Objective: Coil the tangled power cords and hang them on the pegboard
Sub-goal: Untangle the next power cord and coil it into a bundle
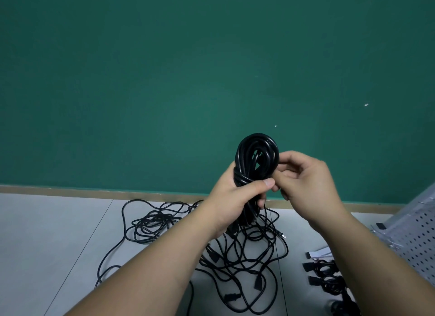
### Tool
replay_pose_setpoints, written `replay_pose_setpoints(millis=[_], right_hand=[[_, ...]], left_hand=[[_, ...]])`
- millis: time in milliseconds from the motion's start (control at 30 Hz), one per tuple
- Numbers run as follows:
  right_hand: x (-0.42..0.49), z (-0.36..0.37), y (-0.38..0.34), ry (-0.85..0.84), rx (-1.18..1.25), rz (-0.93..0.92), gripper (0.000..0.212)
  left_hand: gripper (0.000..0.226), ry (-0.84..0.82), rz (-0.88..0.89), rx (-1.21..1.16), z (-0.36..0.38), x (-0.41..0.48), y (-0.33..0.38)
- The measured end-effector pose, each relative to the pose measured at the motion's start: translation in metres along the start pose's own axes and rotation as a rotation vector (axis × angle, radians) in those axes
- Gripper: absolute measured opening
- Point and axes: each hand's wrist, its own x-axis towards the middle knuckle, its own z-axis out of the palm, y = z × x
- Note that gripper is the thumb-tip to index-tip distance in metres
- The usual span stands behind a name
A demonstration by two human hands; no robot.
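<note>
The coiled cord (256, 155) is gleaming here, its smooth black plastic sheath throwing glossy streaks of light off every loop. Down below, the tangled cords (235, 256) are looking duller, the same black sheathing giving only a faint sheen. One plug's prongs (283, 236) are glinting like bare metal. The floor (58, 233) is reading as smooth, pale grey tile with a soft satin finish. The wall (188, 56) is showing flat, matt green paint, the skirting (94, 193) is looking like brown wood, and the pegboard (419, 235) is coming across as pale, matt, perforated sheet metal.
</note>
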Motion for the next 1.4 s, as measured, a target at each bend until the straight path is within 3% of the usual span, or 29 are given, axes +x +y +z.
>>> replay_pose_setpoints(millis=[267,433,567,667,800,967,1167,1400], right_hand=[[0.003,-0.011,0.001,-0.169,-0.006,-0.013,0.025],[0.006,-0.015,0.001,-0.208,-0.019,-0.014,0.026],[0.002,-0.007,-0.004,-0.186,0.095,0.084,0.044],[0.001,-0.002,-0.004,-0.129,0.250,0.171,0.044],[-0.002,0.001,-0.004,-0.210,0.092,0.089,0.057],[-0.009,0.010,-0.006,-0.038,-0.080,0.032,0.036],[-0.006,0.002,-0.008,-0.090,-0.134,0.025,0.026],[-0.002,0.003,-0.010,0.015,-0.288,0.042,0.018]], left_hand=[[0.035,-0.085,-0.022,0.009,-0.006,0.000,-0.001],[0.050,-0.097,-0.020,0.002,-0.003,0.001,0.000],[0.045,-0.041,-0.028,0.036,-0.003,0.003,-0.007],[0.045,0.004,-0.025,0.073,0.000,0.004,-0.011],[0.049,0.054,-0.012,0.087,0.006,0.006,-0.014],[0.054,0.053,-0.006,0.153,0.007,0.006,-0.012],[0.054,0.063,-0.044,0.184,0.000,0.008,-0.010],[0.046,0.029,-0.089,0.156,0.003,0.007,-0.013]])
